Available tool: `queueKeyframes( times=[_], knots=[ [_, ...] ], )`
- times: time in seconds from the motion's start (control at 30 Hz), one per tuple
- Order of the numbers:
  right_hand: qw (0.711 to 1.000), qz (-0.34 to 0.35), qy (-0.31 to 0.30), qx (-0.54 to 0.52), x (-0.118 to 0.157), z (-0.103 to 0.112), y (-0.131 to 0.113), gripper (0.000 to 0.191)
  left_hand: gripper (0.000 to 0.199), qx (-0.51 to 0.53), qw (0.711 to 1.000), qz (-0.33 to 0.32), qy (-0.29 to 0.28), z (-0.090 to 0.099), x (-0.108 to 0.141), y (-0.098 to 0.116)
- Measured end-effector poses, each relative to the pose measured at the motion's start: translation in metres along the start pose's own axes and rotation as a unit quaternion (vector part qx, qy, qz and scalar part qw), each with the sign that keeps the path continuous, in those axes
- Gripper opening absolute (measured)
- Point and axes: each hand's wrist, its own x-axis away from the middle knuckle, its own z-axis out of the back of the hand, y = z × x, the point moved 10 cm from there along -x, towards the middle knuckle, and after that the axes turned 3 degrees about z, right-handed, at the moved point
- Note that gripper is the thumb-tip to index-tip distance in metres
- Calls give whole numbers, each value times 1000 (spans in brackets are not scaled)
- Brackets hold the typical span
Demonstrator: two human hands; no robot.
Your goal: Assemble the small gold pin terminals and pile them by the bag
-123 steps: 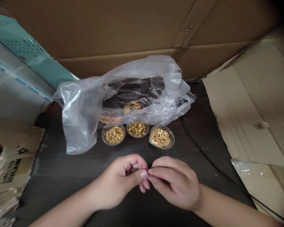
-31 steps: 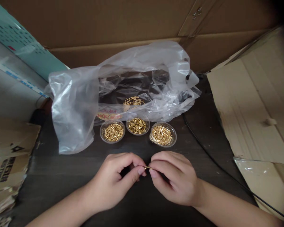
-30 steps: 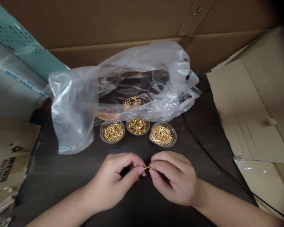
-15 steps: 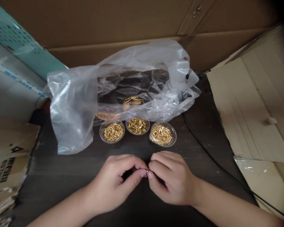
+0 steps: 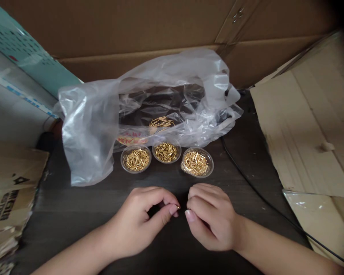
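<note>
Gold pins (image 5: 194, 164) lay in three clear plastic cups (image 5: 135, 172), and a small loose heap of pins (image 5: 161, 122) sat on the plastic bag (image 5: 87, 141) behind them. In front of the cups, the left hand (image 5: 139, 223) curled, thumb against fingertips, just apart from the curled right hand (image 5: 212, 219); whether either held a pin could not be told.
</note>
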Motion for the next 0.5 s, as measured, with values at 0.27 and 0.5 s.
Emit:
queueKeyframes(
  times=[0.27, 0.5],
  knots=[
    [999, -16, 4, -34, -3, -3, 4, 19, 12, -1, 1000, 6, -11, -7, -4, -1],
    [998, -33, -41, -41, -3, -13, 9, 20, 11, -31, 999, -10, -12, -7, -2, 0]
  ],
)
